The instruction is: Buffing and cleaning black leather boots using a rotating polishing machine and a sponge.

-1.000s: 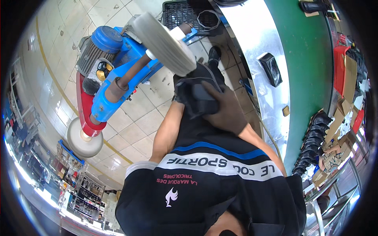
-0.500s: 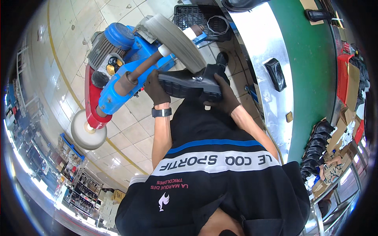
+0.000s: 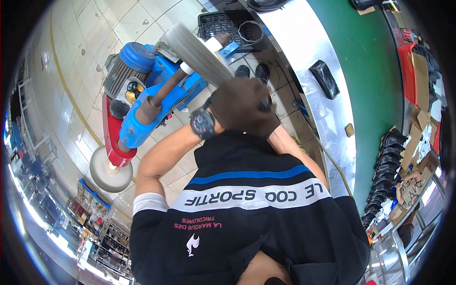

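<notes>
My left hand [image 3: 237, 102], in a dark brown glove, lies across the front of my right hand [image 3: 263, 124], gloved the same way. Between them a black shoe [image 3: 266, 105] shows only as a small dark patch; the hands cover the rest. The left fingers are smeared by motion and I cannot tell their grip. My right hand stays around the shoe, its fingers mostly hidden. Just beyond the hands is the pale buffing wheel [image 3: 199, 54] of a blue machine [image 3: 135, 130], its face streaked as if spinning. The hands are close to its lower edge; contact cannot be made out.
The machine has a motor [image 3: 118, 73] and a second round wheel [image 3: 111, 170] at left. On my right runs a bench with a metal edge [image 3: 339, 147] and a green top [image 3: 375, 95]. A black block [image 3: 325, 79] rests there. A black crate [image 3: 209, 28] stands beyond the wheel.
My left hand has swung from the shoe's toe end, at left, rightward over the shoe and right hand, its elbow bending outward. The shoe, plainly visible before, is now mostly covered.
</notes>
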The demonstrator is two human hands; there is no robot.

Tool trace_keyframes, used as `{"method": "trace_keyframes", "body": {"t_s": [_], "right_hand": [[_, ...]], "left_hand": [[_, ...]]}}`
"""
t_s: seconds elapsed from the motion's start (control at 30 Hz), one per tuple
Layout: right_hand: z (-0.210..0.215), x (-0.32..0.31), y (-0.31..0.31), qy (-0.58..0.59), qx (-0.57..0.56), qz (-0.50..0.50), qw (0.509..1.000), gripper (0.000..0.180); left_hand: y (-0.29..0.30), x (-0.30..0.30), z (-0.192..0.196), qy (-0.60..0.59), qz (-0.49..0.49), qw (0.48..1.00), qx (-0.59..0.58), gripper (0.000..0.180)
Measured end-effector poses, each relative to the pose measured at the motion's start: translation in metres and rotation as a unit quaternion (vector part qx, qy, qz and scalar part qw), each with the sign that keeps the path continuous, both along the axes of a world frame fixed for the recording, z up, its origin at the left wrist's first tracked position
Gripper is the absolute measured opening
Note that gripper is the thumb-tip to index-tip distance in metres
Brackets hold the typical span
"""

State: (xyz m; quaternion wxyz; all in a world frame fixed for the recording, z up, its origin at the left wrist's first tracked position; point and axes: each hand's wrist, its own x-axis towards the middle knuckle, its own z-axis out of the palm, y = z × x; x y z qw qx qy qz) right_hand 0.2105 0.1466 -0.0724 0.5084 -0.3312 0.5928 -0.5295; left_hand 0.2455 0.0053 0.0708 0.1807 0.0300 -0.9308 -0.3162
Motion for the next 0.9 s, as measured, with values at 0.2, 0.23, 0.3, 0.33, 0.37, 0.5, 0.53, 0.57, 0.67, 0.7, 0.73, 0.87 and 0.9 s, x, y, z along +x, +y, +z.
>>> {"method": "trace_keyframes", "body": {"t_s": [0.2,0.23,0.3,0.33,0.37,0.5,0.53,0.57,0.67,0.7,0.73,0.87,0.9], "right_hand": [[0.080,-0.031,0.006,-0.536,0.228,-0.162,0.796,0.026],[0.083,-0.029,0.008,-0.470,0.235,-0.153,0.837,0.023],[0.088,-0.030,0.017,-0.561,0.214,-0.174,0.781,0.022],[0.081,-0.027,0.018,-0.576,0.216,-0.180,0.767,0.023],[0.077,-0.023,0.018,-0.592,0.223,-0.183,0.753,0.024],[0.078,-0.018,-0.032,-0.514,0.280,-0.203,0.785,0.029],[0.078,-0.014,-0.039,-0.465,0.292,-0.215,0.808,0.030],[0.076,-0.014,-0.043,-0.412,0.302,-0.225,0.830,0.031],[0.071,-0.024,-0.027,-0.458,0.267,-0.216,0.820,0.034],[0.077,-0.027,-0.029,-0.505,0.270,-0.201,0.795,0.036],[0.101,-0.019,-0.046,-0.496,0.270,-0.159,0.809,0.036],[0.094,-0.016,-0.037,-0.368,0.284,-0.167,0.869,0.038],[0.097,-0.021,-0.020,-0.363,0.291,-0.183,0.866,0.038]], "left_hand": [[0.038,0.045,0.016,0.188,-0.249,0.944,0.103,0.027],[0.043,0.054,0.015,0.189,-0.251,0.944,0.103,0.027],[0.051,0.071,0.003,0.054,0.294,0.923,0.242,0.034],[0.050,0.080,-0.042,0.020,0.370,0.890,0.268,0.037],[0.042,0.084,-0.084,-0.016,0.446,0.846,0.292,0.040],[0.000,0.047,-0.142,0.010,0.389,0.399,0.830,0.040],[0.001,0.044,-0.160,0.014,0.392,0.397,0.830,0.040],[0.001,0.040,-0.173,0.016,0.400,0.436,0.806,0.039],[0.008,0.041,-0.209,0.009,0.421,0.547,0.724,0.036],[0.009,0.043,-0.230,0.009,0.428,0.581,0.693,0.036],[-0.009,0.096,-0.288,0.078,0.380,0.518,0.762,0.034],[0.011,0.064,-0.197,0.087,0.426,0.371,0.821,0.032],[0.026,0.060,-0.168,0.078,0.370,0.357,0.854,0.029]]}}
